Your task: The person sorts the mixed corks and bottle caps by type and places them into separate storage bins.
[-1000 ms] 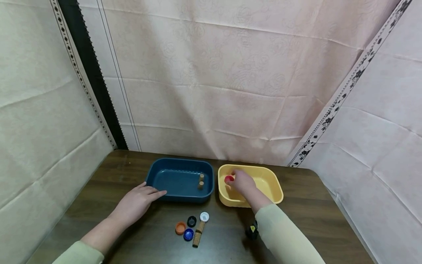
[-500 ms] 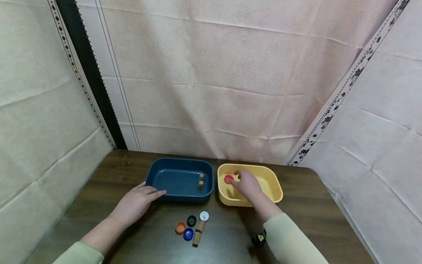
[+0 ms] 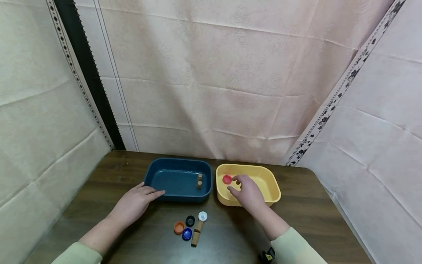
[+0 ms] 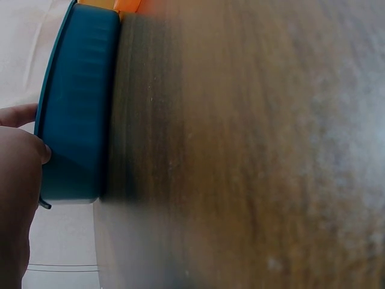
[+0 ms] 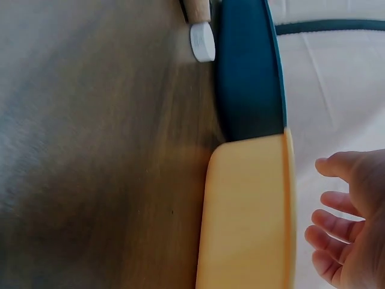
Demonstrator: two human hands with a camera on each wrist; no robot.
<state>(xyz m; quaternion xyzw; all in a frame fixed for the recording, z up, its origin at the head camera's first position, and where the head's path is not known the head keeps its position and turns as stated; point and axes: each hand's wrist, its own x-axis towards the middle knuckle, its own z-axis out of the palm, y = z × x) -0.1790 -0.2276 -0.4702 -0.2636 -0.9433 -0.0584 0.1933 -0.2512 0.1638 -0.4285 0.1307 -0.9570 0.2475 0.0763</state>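
My left hand [image 3: 136,203] holds the near left corner of the dark blue tray [image 3: 179,198]. In the left wrist view, a fingertip [image 4: 46,153] lies against the outside of the tray wall while another digit passes over the rim. Two corks [image 3: 199,180] stand inside this tray on its right side. Over the yellow tray [image 3: 275,183] is my right hand [image 3: 250,192], its fingers loosely bent with nothing between them. A red bottle cap [image 3: 227,179] lies in that tray, just left of the fingertips. The right wrist view shows the same empty hand [image 5: 355,220] above the rim.
In front of the trays lie an orange cap [image 3: 179,227], a black cap [image 3: 190,220], a blue cap [image 3: 187,234] and a white cap [image 3: 202,216]. Two corks [image 3: 195,238] lie beside them on the wooden table [image 3: 128,242]. Pale cloth [image 3: 211,91] hangs behind.
My right hand has let go of the red cap, which now lies in the yellow tray, and has drawn back slightly to the right. The left hand stays at the blue tray's corner.
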